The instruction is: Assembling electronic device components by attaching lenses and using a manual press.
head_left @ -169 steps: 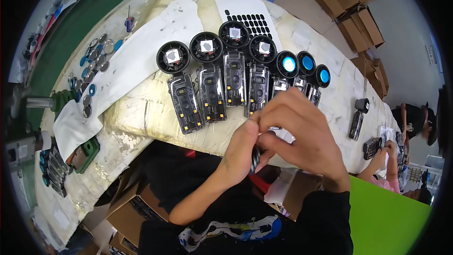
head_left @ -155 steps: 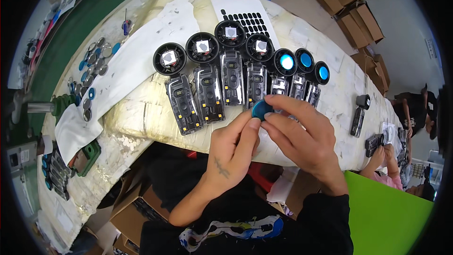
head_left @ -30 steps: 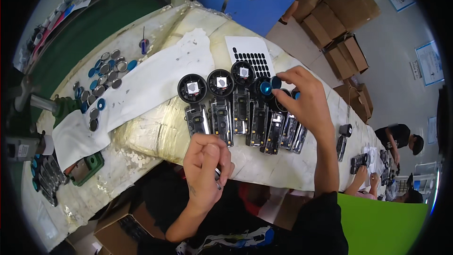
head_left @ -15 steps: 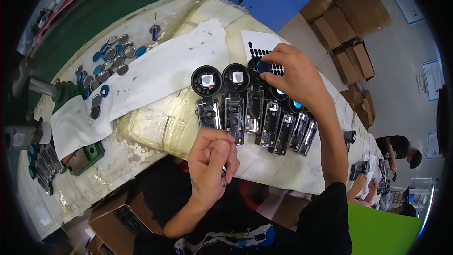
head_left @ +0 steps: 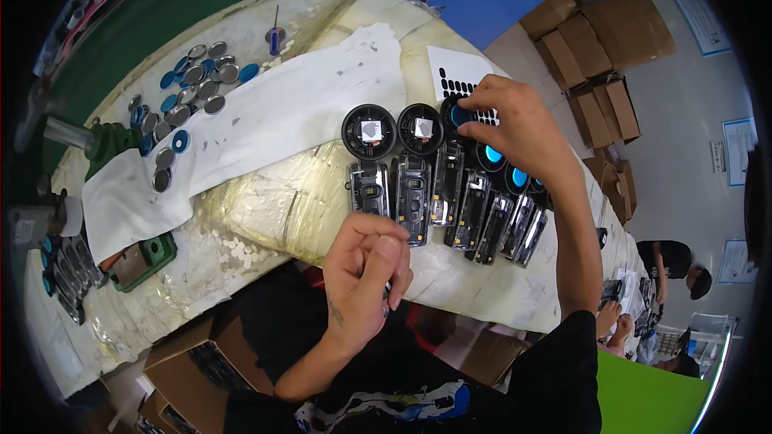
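Near the table's far edge, my right hand [head_left: 519,120] has its thumb and fingertips closed at a blue disc [head_left: 460,116] in a round black housing. My fingers partly cover that disc. Two more round housings [head_left: 369,132] stand to its left, each with a pale square in the middle. Beyond my wrist, other housings show bright blue discs [head_left: 519,178]. A row of black device bodies [head_left: 412,198] with clear edges runs below the round parts. My left hand [head_left: 366,277] is curled closed in front of them, around a small dark thing mostly hidden by the fingers.
Loose silver and blue discs [head_left: 193,74] lie at the left beside a white cloth [head_left: 297,88]. A screwdriver [head_left: 276,38] stands behind. A white sheet with black stickers [head_left: 450,72] is partly under my right hand. A green fixture [head_left: 145,261] sits left; co-workers are at far right.
The whole view has shifted slightly, so the table things appear further right. My right fingers stay at the same blue disc, and my left hand stays curled.
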